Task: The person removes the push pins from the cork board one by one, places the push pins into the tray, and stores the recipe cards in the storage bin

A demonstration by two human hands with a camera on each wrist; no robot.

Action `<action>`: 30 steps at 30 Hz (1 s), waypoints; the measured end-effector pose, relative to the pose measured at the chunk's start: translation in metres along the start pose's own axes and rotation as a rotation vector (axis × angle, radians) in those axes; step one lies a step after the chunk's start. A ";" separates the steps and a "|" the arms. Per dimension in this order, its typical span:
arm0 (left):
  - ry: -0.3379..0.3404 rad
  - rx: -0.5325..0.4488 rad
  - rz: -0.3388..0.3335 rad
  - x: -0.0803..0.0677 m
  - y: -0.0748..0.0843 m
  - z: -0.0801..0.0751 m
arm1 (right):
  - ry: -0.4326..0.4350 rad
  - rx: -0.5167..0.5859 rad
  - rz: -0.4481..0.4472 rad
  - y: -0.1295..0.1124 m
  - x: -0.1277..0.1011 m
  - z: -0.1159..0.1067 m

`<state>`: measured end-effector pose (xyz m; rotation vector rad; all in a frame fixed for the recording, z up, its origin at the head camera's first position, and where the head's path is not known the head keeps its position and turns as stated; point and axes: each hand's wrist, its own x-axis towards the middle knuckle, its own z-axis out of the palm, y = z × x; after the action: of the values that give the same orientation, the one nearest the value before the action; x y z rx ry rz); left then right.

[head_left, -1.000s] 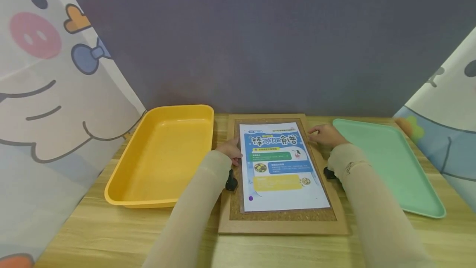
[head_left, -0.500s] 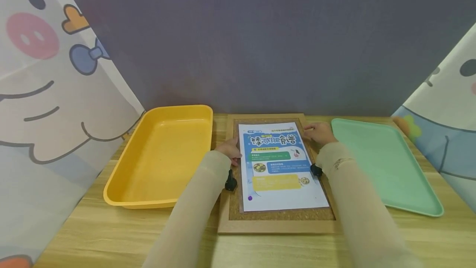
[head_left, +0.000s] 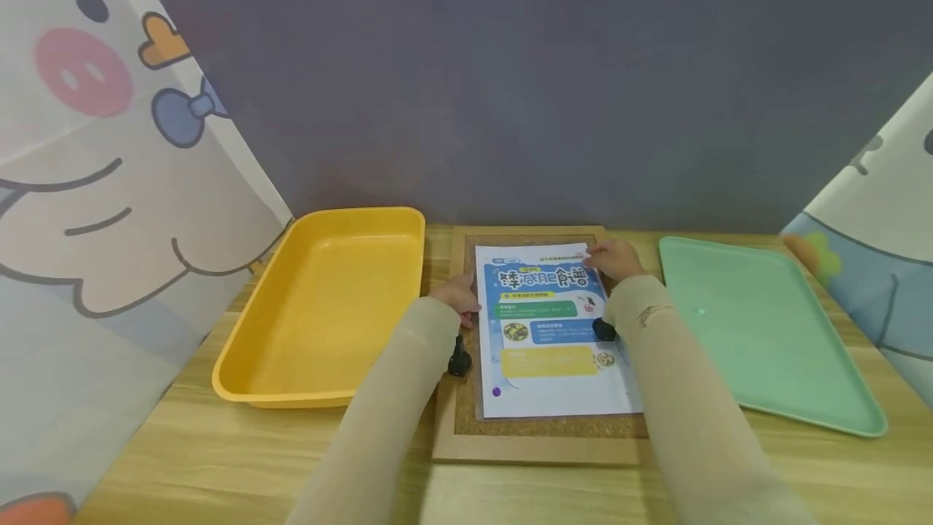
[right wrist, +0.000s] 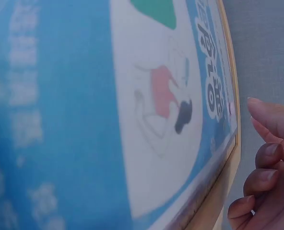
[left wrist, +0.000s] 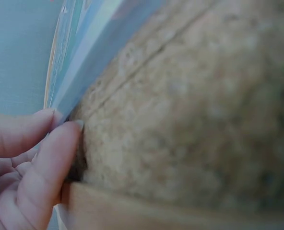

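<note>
A printed sheet with a blue, green and yellow layout lies on a cork board with a wooden frame. At the sheet's left edge is my left hand. In the left wrist view its thumb and finger pinch the edge of the sheet, which lifts off the cork there and shows clear film. My right hand is at the sheet's upper right corner, fingertips overlapping it in the head view. In the right wrist view this hand has loosely bent fingers, nothing between them, beside the frame's edge.
To the left stands a deep yellow tray. A shallow green tray lies on the right, with a small pale speck in it. A grey partition rises behind the wooden table, and cartoon-printed panels flank both sides.
My right hand has moved left, from beside the board's right frame to the sheet's upper right corner. My left hand stays at the sheet's left edge.
</note>
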<state>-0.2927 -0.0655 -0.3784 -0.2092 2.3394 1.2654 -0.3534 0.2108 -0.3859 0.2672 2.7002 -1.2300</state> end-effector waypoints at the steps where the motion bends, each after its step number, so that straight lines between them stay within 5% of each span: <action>1: 0.002 -0.006 -0.005 -0.001 0.000 0.000 | -0.003 0.007 0.004 -0.001 0.000 0.000; 20: 0.023 0.005 -0.012 -0.015 0.004 0.003 | -0.028 -0.237 -0.152 0.002 0.009 0.008; 30: 0.034 0.013 -0.019 -0.018 0.005 0.002 | -0.052 -0.230 -0.069 0.001 0.013 0.013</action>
<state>-0.2784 -0.0627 -0.3672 -0.2506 2.3683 1.2464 -0.3649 0.2031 -0.3979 0.1116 2.7923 -0.9152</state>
